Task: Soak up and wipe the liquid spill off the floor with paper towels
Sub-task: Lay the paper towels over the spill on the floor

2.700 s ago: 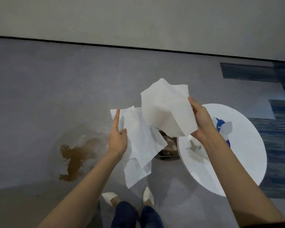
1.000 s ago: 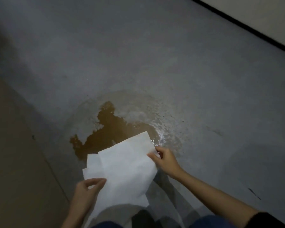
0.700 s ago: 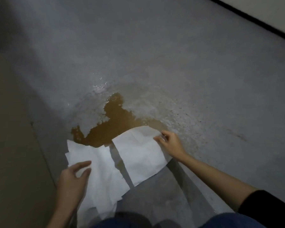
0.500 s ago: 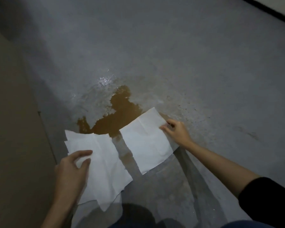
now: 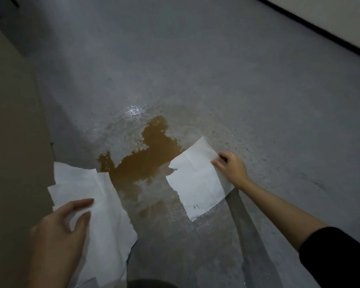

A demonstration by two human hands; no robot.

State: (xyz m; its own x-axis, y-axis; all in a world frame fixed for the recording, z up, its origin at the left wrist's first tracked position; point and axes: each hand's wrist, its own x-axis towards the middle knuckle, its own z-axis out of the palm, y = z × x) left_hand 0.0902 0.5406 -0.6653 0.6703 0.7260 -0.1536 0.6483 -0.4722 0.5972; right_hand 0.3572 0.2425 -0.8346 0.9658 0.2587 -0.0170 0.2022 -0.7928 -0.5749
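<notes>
A brown liquid spill (image 5: pixel 148 156) lies on the grey floor (image 5: pixel 195 69), ringed by a thin wet sheen. My left hand (image 5: pixel 60 229) holds a bunch of white paper towels (image 5: pixel 96 204) at the spill's near left edge, thumb and fingers pinching the sheets. My right hand (image 5: pixel 232 166) pinches the far right edge of a single white paper towel (image 5: pixel 197 179), which lies flat on the floor at the spill's right side. A few dark wet specks show near that sheet's lower corner.
A tan floor panel (image 5: pixel 13 142) borders the grey floor on the left. A black baseboard (image 5: pixel 320 32) and pale wall run across the top right. My arms cast shadows on the floor below the right towel.
Since standing with both towels raised, I have lowered them to the floor. In the last half second the two sheets have spread further apart, leaving the spill's near part uncovered between them.
</notes>
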